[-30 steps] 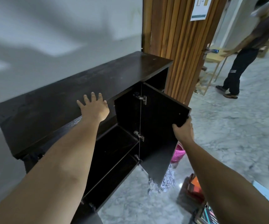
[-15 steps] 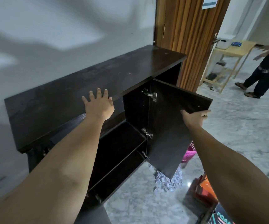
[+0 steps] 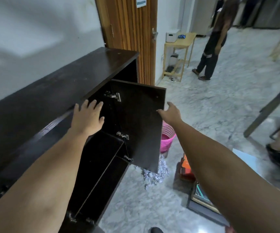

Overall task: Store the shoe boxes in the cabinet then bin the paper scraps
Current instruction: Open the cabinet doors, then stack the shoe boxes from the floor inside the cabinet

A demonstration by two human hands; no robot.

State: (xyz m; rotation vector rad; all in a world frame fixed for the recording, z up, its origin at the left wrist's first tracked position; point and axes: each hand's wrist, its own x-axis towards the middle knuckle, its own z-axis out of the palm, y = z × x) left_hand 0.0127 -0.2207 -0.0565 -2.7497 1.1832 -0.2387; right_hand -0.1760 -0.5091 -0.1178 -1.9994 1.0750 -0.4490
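Cabinet [image 3: 52,91] door [image 3: 141,118] open; left hand [image 3: 87,118] flat on its top, right hand [image 3: 171,113] relaxed, empty beside door. Next: lift shoe boxes [image 3: 186,167].

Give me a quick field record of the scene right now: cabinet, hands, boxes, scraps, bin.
cabinet: dark, right door swung open, shelves look bare
left hand: flat on cabinet top edge, fingers straight
right hand: open, at door's outer edge, not gripping
shoe boxes: on floor by right arm, not yet stored
paper scraps: piled on floor below door
bin: pink basket behind door, partly hidden
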